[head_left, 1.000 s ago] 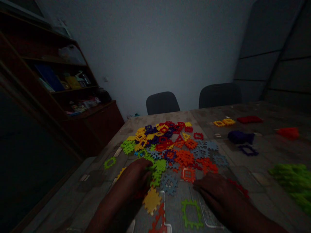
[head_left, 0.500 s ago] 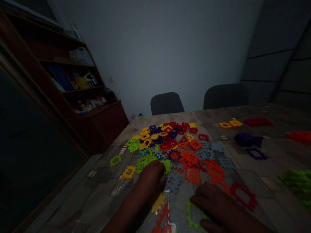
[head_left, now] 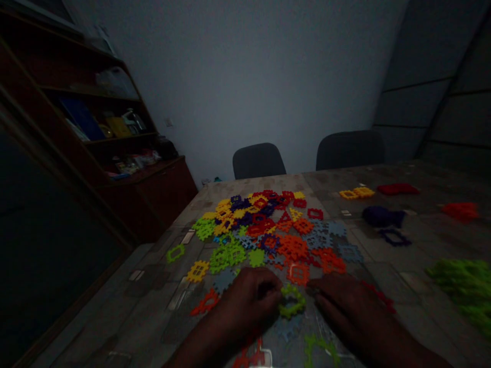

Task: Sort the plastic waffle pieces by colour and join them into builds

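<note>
Nearby, apparently pinching green frame [head_left: 293, 311] by edge in left hand [head_left: 255, 292], perhaps for a light hold; resting right hand [head_left: 347, 301] near right, with unclear grip; farther, showing mixed pile [head_left: 256, 231] within reach; far right, yellow pieces [head_left: 361, 192], seemingly grouped by colour.

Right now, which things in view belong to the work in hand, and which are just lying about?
Part of the work:
green frame piece, in the left hand
orange window piece, near the right hand
mixed pile of pieces
probably the green heap and purple pieces at right

Just lying about, it seems:
grey chairs
shelf unit
blue object on its shelf
</note>
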`<move>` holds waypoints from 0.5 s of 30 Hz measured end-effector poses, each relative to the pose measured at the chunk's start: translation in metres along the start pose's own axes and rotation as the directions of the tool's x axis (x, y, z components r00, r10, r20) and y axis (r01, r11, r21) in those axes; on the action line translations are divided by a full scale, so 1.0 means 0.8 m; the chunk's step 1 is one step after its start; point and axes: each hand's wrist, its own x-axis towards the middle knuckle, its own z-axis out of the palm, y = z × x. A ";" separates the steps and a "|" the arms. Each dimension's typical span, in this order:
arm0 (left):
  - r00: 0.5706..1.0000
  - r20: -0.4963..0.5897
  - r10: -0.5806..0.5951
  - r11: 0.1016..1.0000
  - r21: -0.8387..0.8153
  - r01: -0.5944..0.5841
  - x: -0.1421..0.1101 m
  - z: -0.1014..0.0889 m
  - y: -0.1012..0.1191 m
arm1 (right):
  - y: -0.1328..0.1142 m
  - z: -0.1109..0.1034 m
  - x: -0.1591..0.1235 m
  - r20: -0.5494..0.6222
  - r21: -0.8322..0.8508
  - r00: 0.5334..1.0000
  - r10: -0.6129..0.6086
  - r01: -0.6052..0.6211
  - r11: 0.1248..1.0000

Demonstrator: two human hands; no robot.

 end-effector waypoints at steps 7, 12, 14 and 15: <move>0.996 0.063 -0.057 0.970 -0.234 0.071 0.000 0.020 -0.008 | 0.001 0.005 -0.003 0.097 -0.017 0.995 0.029 -0.028 0.999; 0.987 0.162 -0.007 0.955 -0.290 0.054 -0.006 0.033 -0.003 | 0.003 0.003 -0.004 -0.009 0.018 1.000 -0.013 0.013 1.000; 0.987 0.148 0.059 0.981 -0.192 -0.030 -0.008 0.032 0.002 | 0.005 0.002 -0.003 -0.043 0.019 0.999 -0.016 0.017 1.000; 0.988 0.125 0.087 0.990 -0.121 -0.072 -0.009 0.028 0.005 | 0.006 0.001 -0.002 -0.054 0.016 0.998 -0.017 0.018 1.000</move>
